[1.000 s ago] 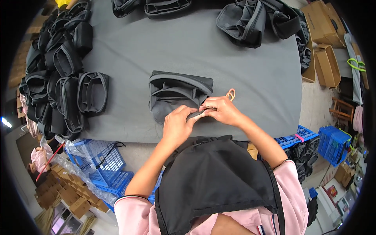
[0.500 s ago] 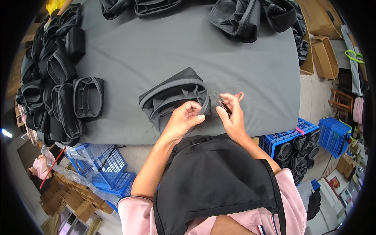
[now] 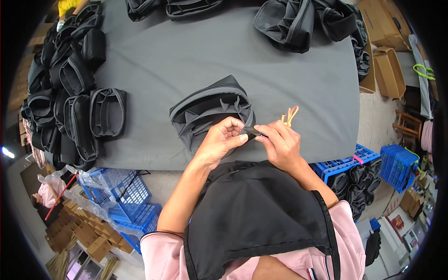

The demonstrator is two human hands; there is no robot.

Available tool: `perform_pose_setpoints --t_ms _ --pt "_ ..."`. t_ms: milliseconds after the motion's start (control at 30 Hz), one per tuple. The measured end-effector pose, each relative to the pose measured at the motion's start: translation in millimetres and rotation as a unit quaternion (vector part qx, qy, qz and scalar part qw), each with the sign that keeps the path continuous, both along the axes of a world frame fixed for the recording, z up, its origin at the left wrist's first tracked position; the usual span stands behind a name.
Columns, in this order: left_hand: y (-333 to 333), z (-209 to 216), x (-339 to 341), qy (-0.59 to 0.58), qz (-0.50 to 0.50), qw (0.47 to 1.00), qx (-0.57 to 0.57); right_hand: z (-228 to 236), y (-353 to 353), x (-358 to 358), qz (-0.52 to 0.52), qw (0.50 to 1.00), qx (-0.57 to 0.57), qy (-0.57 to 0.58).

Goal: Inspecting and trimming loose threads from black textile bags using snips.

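An open black and grey fabric pouch (image 3: 196, 108) with inner dividers sits tilted on the grey-covered table (image 3: 163, 56), in front of me. My left hand (image 3: 215, 144) pinches its right edge, thumb and forefinger together. Held in my right hand (image 3: 283, 148) are dark thread snips (image 3: 252, 133); their blades reach the pouch's edge beside my left fingertips. I cannot tell whether the blades touch a thread. From the right hand a yellow and orange cord loop (image 3: 291, 115) sticks out onto the table.
Similar pouches (image 3: 74, 119) are heaped along the table's left side, with others (image 3: 291, 23) at the far edge. Blue crates stand below the near edge, left (image 3: 126, 196) and right (image 3: 333, 165). Cardboard boxes (image 3: 389, 72) stand beyond the right edge.
My right hand has brought the snips left and down to the pouch's edge, against the left fingertips. The cord loop now shows more fully. My left hand keeps its pinch.
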State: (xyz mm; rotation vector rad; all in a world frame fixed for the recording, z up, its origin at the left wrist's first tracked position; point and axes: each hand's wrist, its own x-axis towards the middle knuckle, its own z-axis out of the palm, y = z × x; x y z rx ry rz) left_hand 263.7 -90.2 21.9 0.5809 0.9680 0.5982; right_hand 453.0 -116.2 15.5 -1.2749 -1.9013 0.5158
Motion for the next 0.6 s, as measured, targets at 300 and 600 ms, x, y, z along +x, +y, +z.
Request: perform_pose_setpoints --t_ms 300,600 --pt "-11 12 7 -0.020 0.078 0.997 0.017 9 1 -14 -0.022 0.762 -0.402 0.508" --pt "-14 13 4 -0.006 0.129 0.991 -0.019 30 -6 0 -0.010 0.973 -0.158 0.170"
